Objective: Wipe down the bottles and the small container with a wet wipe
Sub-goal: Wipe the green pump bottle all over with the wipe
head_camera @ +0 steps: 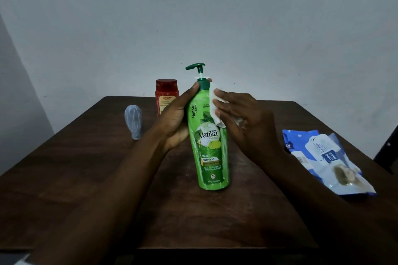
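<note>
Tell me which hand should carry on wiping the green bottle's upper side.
Right. The right hand already presses the wet wipe against the green bottle near its shoulder, while the left hand grips the neck to steady it, so swapping seems pointless.

We have one view only, from a camera on the person's head, looking forward and down across the table [107, 178] toward the wall [215, 17]. Both forearms reach in from the bottom edge. The near table edge sits low in frame; the far edge meets the wall mid-frame.
</note>
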The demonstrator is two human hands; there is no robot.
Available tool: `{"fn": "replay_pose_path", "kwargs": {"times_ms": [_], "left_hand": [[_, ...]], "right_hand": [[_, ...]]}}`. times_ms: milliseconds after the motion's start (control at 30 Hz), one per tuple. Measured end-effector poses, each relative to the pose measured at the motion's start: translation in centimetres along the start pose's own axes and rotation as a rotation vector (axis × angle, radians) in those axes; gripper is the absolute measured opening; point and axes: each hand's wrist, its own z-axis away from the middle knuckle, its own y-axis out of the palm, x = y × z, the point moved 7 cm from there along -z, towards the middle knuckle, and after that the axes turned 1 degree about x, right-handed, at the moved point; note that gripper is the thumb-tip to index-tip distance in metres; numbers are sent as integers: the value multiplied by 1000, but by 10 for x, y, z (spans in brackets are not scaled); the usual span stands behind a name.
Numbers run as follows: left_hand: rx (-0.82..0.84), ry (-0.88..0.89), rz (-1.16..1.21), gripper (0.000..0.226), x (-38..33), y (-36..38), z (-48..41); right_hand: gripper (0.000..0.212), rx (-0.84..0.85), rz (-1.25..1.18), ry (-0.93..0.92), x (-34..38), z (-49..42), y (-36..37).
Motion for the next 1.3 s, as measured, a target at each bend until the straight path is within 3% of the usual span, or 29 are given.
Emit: {"fn": "replay_pose_path", "kwargs": {"times_ms": [300,633,767,1033,1300], "left_hand": [[0,-12,88,35,8,-6,-14],[-33,-4,131,40,19,-24,-20],[-40,-52,127,47,24,-22,-19],[-11,-47,61,47,20,-10,-14],[36,-18,86,49,22,-3,-12]], "right_hand": [[42,81,104,-63,-2,36,18],[25,258,10,-113,25,93,9],[14,224,-19,-51,21,74,6],[14,60,-27,65,-12,-17,1],[20,66,-6,71,-17,-27,-1]]}}
